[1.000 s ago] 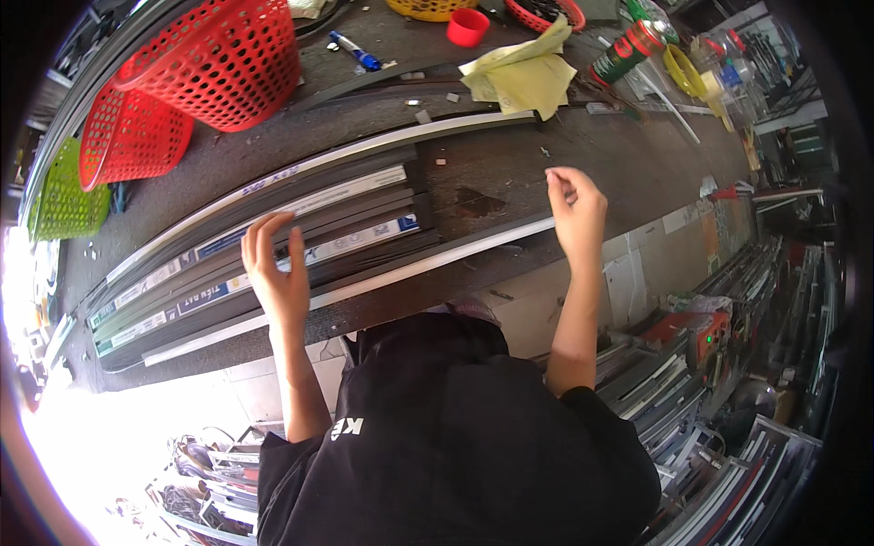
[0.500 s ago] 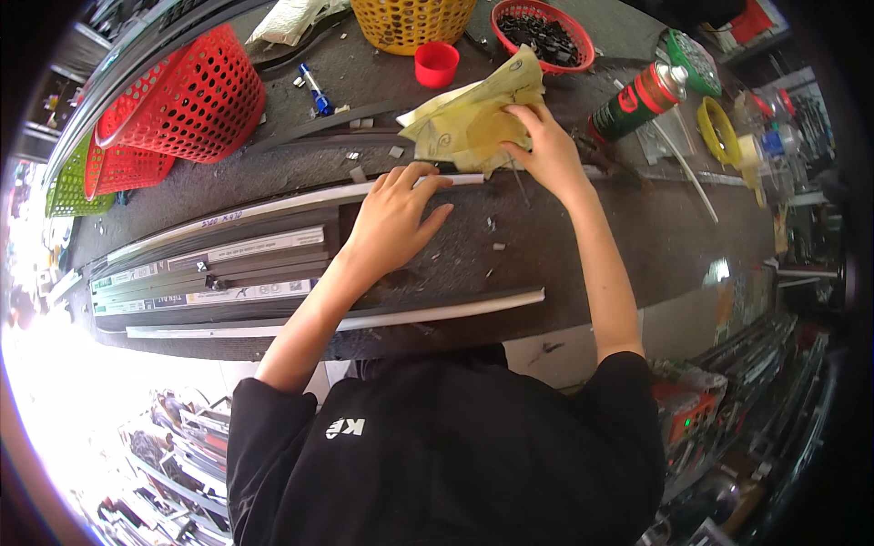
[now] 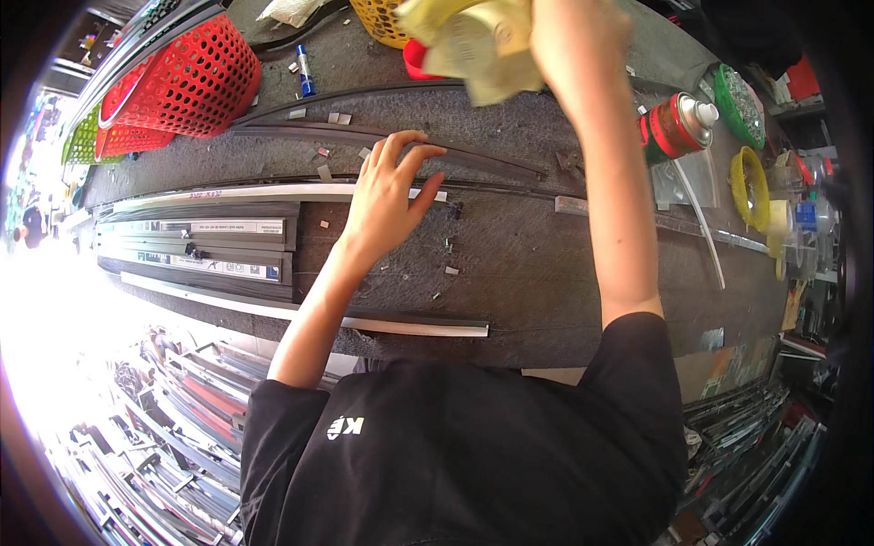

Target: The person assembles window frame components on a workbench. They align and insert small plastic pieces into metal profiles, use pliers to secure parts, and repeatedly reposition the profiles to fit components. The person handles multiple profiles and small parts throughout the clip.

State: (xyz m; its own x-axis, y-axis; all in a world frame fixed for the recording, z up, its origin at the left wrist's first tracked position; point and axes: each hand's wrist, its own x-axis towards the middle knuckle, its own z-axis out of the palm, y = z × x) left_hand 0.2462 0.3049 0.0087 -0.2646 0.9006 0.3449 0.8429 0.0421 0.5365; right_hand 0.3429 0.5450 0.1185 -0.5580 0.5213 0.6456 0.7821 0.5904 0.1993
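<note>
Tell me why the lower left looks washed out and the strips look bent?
Head view: strong daylight overexposes the lower left corner, hiding detail there; the fisheye lens bends the straight strips on the bench toward the rim; the raised right hand and its yellow cloth are motion-blurred, while the left hand is sharp.

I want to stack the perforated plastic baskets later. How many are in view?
3, perhaps more beyond the frame. The red basket lies at the bench's far left, a green basket peeks out behind it, and a yellow basket is cut off at the top edge, beside the cloth.
</note>
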